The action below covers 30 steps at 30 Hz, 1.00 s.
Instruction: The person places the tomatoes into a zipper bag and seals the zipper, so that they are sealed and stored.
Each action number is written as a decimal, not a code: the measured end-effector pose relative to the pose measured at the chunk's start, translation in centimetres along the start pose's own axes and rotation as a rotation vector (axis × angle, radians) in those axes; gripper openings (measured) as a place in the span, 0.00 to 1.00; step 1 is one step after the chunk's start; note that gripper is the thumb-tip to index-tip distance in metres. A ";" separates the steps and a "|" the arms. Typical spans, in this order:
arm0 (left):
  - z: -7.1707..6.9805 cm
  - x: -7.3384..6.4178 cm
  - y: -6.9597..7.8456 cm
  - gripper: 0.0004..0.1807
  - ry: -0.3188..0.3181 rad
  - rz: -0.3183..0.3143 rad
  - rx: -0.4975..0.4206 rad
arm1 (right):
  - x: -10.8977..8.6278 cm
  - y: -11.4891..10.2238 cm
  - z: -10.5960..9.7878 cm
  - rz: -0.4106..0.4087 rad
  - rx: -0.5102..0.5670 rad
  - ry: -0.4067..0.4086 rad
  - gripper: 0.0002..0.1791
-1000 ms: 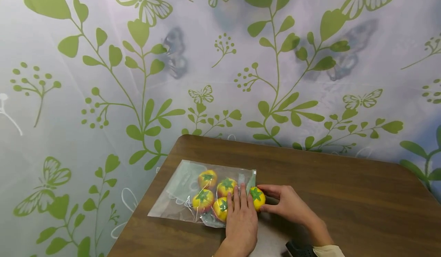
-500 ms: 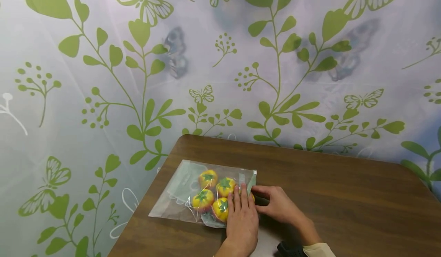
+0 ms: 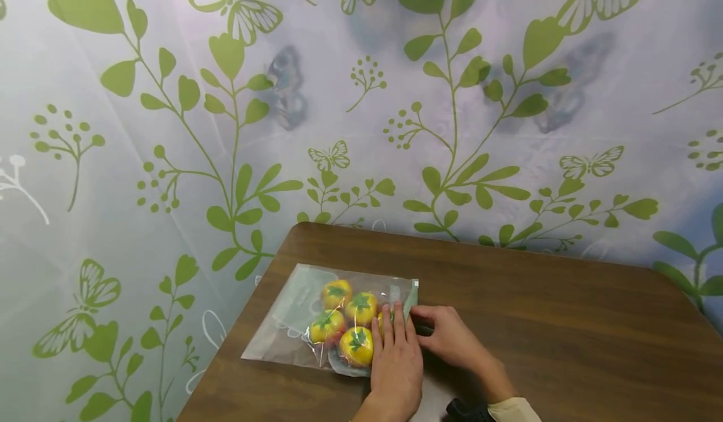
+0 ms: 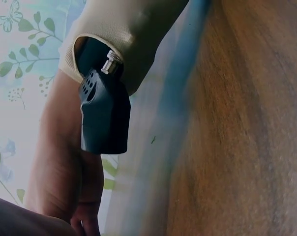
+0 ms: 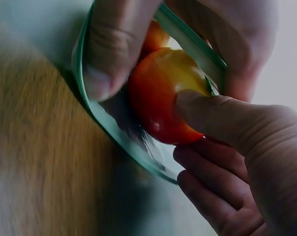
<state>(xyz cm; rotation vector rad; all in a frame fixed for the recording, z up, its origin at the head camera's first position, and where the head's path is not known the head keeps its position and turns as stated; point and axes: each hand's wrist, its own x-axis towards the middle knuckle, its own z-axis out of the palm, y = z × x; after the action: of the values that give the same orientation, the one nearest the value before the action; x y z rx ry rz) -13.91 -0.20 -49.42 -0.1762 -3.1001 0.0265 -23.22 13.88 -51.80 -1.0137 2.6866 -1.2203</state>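
A clear zip bag (image 3: pixel 268 343) lies on the table with several yellow-red toy tomatoes (image 3: pixel 358 346) inside, each with a green star-shaped top. Across its right end stretches my left hand (image 3: pixel 396 365), fingers laid over the upper layer. The right wrist view shows that hand's thumb inside the green-edged mouth (image 5: pixel 131 155), which stands open. At this mouth my right hand (image 3: pixel 452 339) pinches another toy tomato (image 5: pixel 161 101) between thumb and fingers, partly inside the bag. A further tomato (image 5: pixel 156 38) shows behind it. In the left wrist view, the left fingers are mostly hidden.
The brown wooden table (image 3: pixel 542 321) extends to the right of the bag. A pale strip (image 3: pixel 432 397) shows on it below the hands. Behind stands a wall covering (image 3: pixel 361 120) with green leaves and butterflies. A dark wrist device (image 3: pixel 469 409) sits by the right sleeve.
My right hand has moved left to the bag's mouth, carrying the toy tomato partly inside. The tomatoes in the bag have shifted slightly left. My left hand has stayed nearly in place.
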 end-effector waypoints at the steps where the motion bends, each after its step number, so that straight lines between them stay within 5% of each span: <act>1: 0.0 0.0 0.0 0.38 0.008 -0.006 -0.004 | 0.2 -0.1 0.2 -0.004 -0.004 0.008 0.21; 8: 0.5 0.3 -0.5 0.37 0.068 -0.025 -0.024 | 1.5 -0.3 2.2 0.018 -0.034 0.093 0.14; 16: 0.5 0.3 -0.9 0.35 0.110 -0.020 -0.032 | 2.3 -0.2 3.9 0.130 0.118 0.116 0.06; 23: 0.3 0.6 -0.9 0.37 0.045 -0.003 -0.023 | 1.3 -0.2 2.4 0.095 0.198 0.085 0.16; 30: -0.2 0.3 -1.3 0.55 0.033 0.040 -0.086 | -1.0 -0.7 -0.1 0.166 0.189 0.116 0.23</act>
<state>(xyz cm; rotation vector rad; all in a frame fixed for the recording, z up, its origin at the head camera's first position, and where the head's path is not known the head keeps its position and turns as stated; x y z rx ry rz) -14.39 -1.42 -49.16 -0.2390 -3.0659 -0.1075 -22.03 14.19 -51.49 -0.7030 2.6104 -1.5045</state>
